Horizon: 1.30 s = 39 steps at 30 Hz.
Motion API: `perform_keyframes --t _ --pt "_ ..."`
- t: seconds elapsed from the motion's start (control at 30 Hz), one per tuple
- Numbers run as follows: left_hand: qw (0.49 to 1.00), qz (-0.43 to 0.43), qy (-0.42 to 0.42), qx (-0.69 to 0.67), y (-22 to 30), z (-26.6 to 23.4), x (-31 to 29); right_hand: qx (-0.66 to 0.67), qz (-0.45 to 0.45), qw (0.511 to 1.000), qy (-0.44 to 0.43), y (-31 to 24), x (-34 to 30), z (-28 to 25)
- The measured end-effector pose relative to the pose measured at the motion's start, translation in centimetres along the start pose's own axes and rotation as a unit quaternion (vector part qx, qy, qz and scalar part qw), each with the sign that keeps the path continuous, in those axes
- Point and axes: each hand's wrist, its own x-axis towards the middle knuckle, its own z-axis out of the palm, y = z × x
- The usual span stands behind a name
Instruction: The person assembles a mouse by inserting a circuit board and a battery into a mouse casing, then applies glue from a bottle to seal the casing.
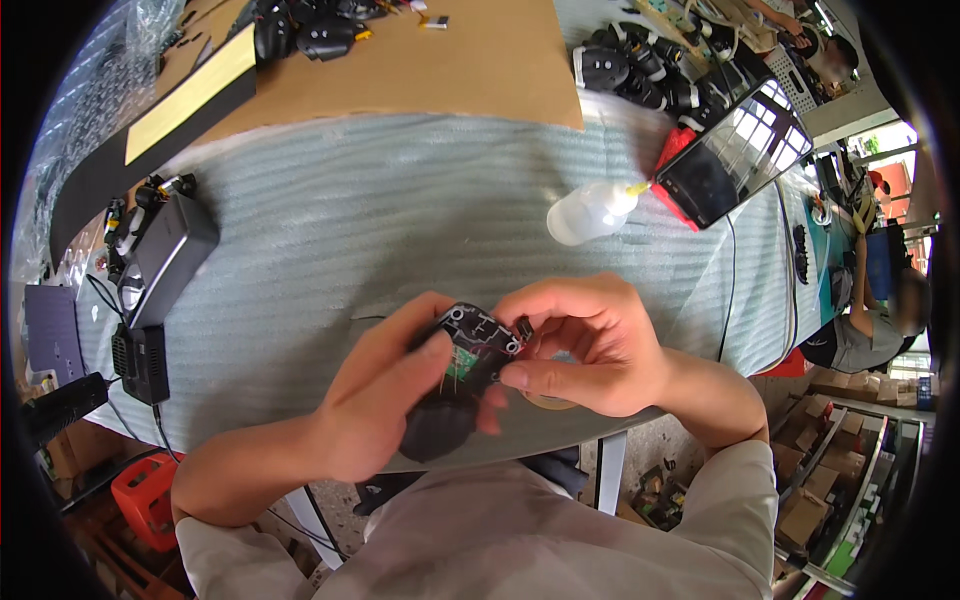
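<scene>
Above the near edge of the table, my left hand (pixel 372 392) is closed around an opened black plastic device housing (pixel 440 425), its thumb lying over the inside. A small green circuit board (pixel 461 362) with thin wires shows in the housing. At the housing's upper right corner, my right hand (pixel 605 350) pinches a small dark part (pixel 525 328) with its fingers. I cannot make out exactly what that part is. Below the right hand, a round tan ring (pixel 550 402) is partly hidden on the table.
A translucent squeeze bottle (pixel 590 212) lies beside a phone (pixel 735 155) propped on a red stand. Cardboard (pixel 420 70) covers the far side, with black device parts (pixel 325 38) on it. A grey box (pixel 170 255) stands left. A person (pixel 880 320) sits at the right.
</scene>
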Motion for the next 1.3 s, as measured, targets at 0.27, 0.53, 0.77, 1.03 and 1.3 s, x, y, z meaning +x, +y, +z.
perform_keyframes --t 0.27,0.53,0.77,1.03,1.3 --pt "0.972 0.035 -0.012 0.232 0.2 -1.3 1.1 -0.155 -0.02 0.987 0.022 -0.2 0.3 -0.6" --pt "0.957 0.046 0.033 0.285 0.8 -1.0 1.0 -0.197 -0.037 0.98 0.009 -0.9 0.4 -1.9" --pt "0.955 0.099 0.061 0.273 0.0 -1.0 1.5 -0.2 -0.104 0.974 0.018 -0.1 0.6 -1.4" --pt "0.959 0.118 0.07 0.25 -0.1 -1.1 1.5 -0.319 -0.173 0.931 0.034 -0.1 1.2 -1.1" --pt "0.942 0.08 0.039 0.323 0.3 -1.0 1.1 -0.429 -0.236 0.87 0.054 0.0 1.3 -1.1"
